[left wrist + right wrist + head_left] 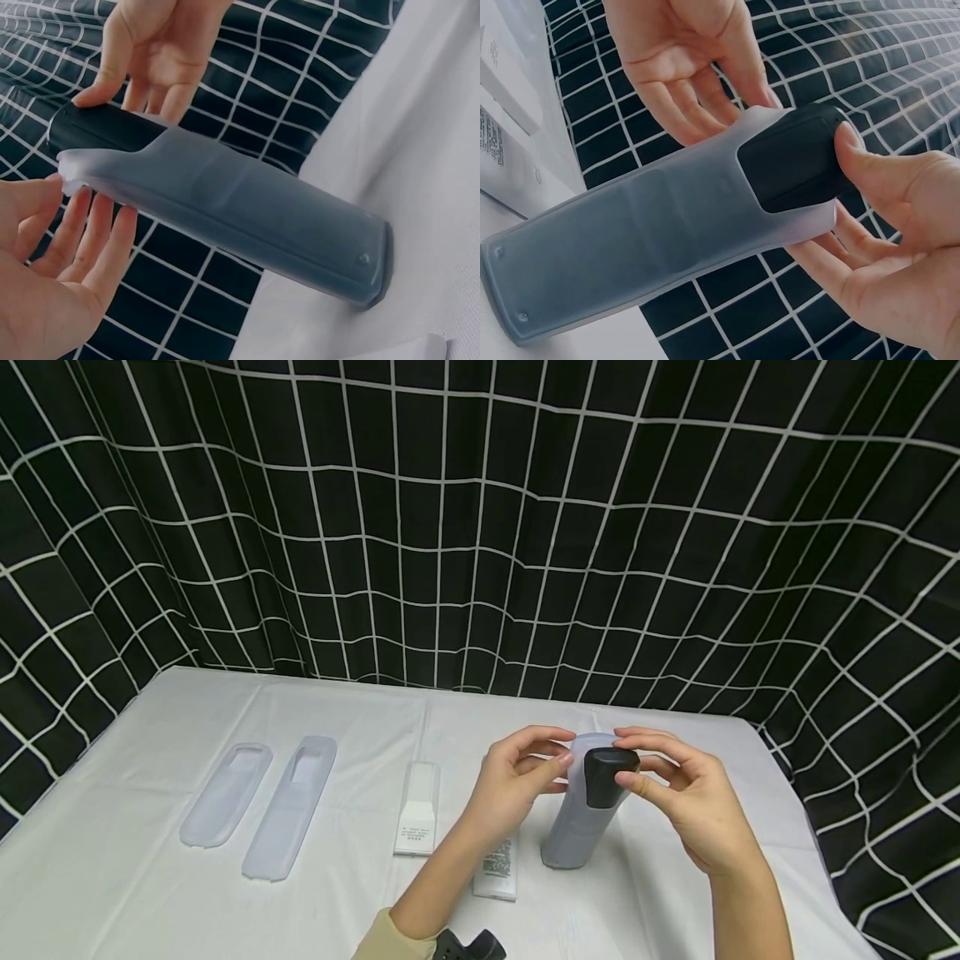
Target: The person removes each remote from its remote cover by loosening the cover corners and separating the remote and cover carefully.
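Observation:
A black remote control (609, 777) sits inside a translucent silicone cover (573, 831), with its black end bare at the top opening. The cover stands upright, slightly tilted, its lower end on the white tablecloth. At the opening, my left hand (517, 777) pinches the cover's rim with thumb and fingertips. My right hand (693, 802) grips the opposite side. In the right wrist view its thumb (851, 139) lies on the remote's bare end, while its other fingers go behind the cover. Most of the remote shows only dimly through the silicone.
Two more translucent covers, a shorter one (225, 797) and a longer one (291, 810), lie at the left of the table. A white remote-like item (416, 810) lies in the middle. Another with printed text (497, 877) is partly behind my left arm. A black gridded curtain (480, 527) surrounds the table.

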`<state>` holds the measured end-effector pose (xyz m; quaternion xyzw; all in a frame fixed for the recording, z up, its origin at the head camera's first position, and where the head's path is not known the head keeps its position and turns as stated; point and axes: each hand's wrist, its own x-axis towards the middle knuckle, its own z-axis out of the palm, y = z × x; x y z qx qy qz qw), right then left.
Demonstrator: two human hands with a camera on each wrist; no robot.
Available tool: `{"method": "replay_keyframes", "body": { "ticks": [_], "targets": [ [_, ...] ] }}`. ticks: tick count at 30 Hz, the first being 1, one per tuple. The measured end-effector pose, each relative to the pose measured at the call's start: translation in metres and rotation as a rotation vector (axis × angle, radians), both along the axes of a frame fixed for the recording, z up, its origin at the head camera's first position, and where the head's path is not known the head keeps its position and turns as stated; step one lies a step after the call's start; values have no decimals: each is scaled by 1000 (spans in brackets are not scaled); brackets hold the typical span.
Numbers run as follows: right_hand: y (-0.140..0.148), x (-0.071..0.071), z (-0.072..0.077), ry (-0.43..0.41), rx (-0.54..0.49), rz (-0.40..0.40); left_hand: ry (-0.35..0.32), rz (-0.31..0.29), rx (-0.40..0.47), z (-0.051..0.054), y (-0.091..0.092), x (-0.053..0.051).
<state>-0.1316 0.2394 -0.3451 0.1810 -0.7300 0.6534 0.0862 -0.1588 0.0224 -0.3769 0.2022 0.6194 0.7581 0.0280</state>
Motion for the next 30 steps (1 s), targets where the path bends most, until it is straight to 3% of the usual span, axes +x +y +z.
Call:
{"method": "replay_keyframes", "body": {
  "ticks": [9,16,25,30],
  "targets": [
    [-1,0,-1,0,-38,-71,75,9,3,1,0,2],
    [-2,2,2,-38,-130,-159,85,27,-45,0,3,1],
    [-8,-1,10,-179,-264,-406,112,67,-188,-5,6,2],
    [-8,-5,14,-246,-359,-506,150,91,-272,-6,6,2]
  ]
}}
